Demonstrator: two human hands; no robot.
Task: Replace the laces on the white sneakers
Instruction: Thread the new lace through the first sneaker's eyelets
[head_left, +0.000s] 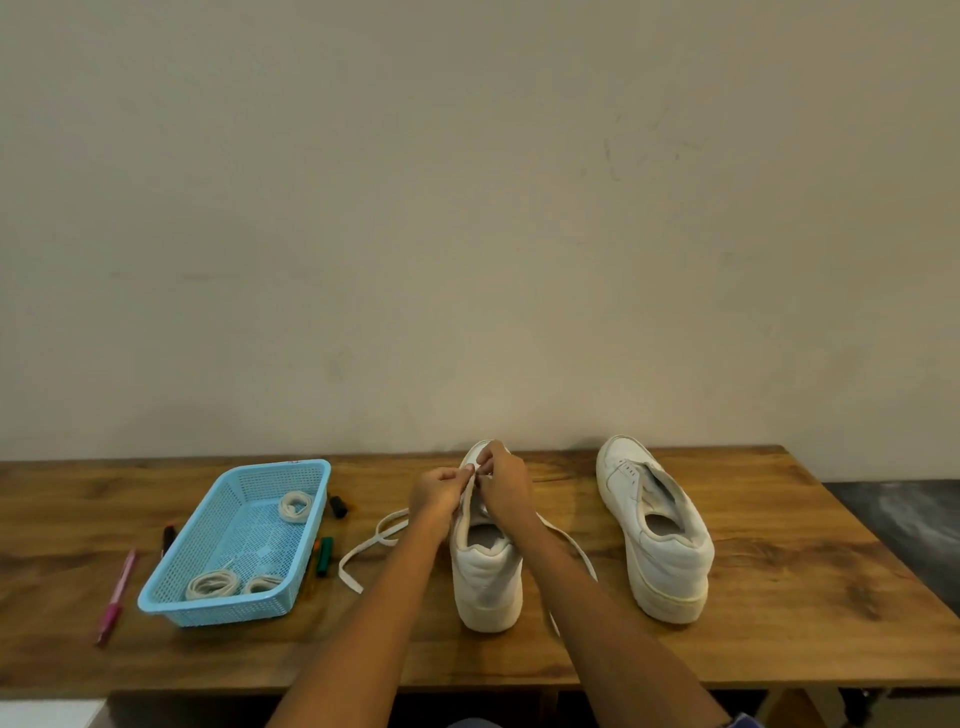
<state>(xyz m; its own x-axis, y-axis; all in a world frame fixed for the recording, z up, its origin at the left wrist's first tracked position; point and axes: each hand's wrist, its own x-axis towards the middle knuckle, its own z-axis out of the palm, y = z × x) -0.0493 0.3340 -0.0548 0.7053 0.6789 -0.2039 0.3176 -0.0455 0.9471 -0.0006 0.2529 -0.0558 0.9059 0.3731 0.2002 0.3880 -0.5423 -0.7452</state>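
Two white sneakers stand on the wooden table (571, 649), heels toward me. Both my hands work over the left sneaker (485, 577). My left hand (439, 491) pinches the white lace (366, 545) near the eyelets. My right hand (501, 480) pinches at the lace near the toe end of the eyelets. One loose end of the lace loops across the table to the left, the other trails to the right of the shoe. The right sneaker (657, 530) stands apart, without a lace that I can see.
A light blue plastic basket (171, 603) at the left holds three coiled white laces. Markers lie around it: a green one (324, 555), black ones at its sides, and a pink pen (117, 597) far left. A plain wall stands behind the table.
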